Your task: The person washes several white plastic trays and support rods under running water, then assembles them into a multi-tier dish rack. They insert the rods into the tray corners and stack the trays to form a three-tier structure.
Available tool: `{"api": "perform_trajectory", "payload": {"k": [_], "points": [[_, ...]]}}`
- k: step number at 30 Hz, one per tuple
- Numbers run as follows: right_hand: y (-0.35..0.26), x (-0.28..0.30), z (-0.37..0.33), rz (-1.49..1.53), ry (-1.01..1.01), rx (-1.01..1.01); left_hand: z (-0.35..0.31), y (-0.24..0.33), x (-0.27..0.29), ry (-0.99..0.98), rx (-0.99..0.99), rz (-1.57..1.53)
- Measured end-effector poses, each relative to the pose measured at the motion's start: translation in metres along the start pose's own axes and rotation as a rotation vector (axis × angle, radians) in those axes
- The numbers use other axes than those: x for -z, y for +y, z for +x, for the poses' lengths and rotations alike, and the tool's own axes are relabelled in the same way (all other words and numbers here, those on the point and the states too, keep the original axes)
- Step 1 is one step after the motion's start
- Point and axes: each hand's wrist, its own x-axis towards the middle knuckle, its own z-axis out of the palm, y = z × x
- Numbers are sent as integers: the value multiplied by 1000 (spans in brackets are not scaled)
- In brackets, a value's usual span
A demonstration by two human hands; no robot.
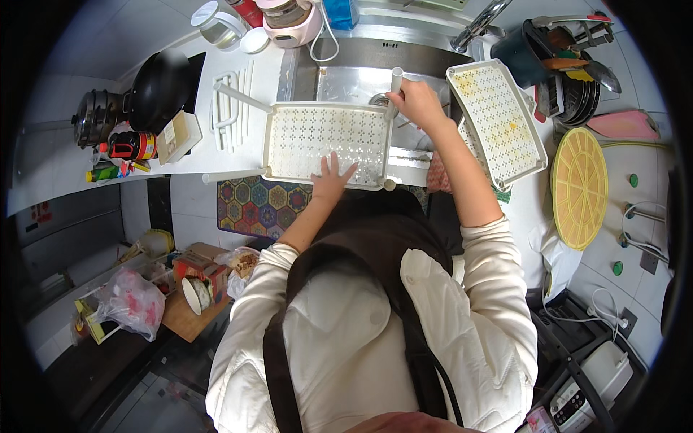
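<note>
Two hands work a perforated white plastic tray (325, 141): left hand (330, 179) flat and spread, right hand (417, 103) seemingly gripping its corner post (395, 81).

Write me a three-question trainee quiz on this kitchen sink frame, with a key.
1. True or false: the left hand lies flat on the white perforated tray.
2. What does the right hand grip?
A. a white tube leg at the tray's corner
B. the faucet
C. the round yellow grid
3. Fill in: a second perforated tray leans to the ____ of the sink, as the person sees it.

Key
1. True; the fingers are spread on its near edge.
2. A; the hand closes on the white tube leg over the sink.
3. right; the round yellow grid lies beyond it.
</note>
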Motion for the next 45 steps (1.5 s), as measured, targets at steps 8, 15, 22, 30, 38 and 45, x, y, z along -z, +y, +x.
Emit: {"api": "perform_trajectory", "payload": {"k": [8, 15, 22, 30, 38, 45], "points": [[-4, -38, -25, -7, 331, -189, -3, 0, 8, -71, -5, -137], [-11, -50, -22, -114, 342, -269, -2, -1, 0, -11, -7, -34], [12, -28, -63, 161, 137, -227, -3, -1, 6, -59, -15, -63], [137, 14, -147, -683, 201, -716, -5, 1, 13, -92, -17, -98], [158, 15, -181, -422, 237, -501, -11, 2, 23, -103, -20, -90], [78, 66, -198, -164, 439, -300, -18, -6, 20, -64, -36, -219]]}}
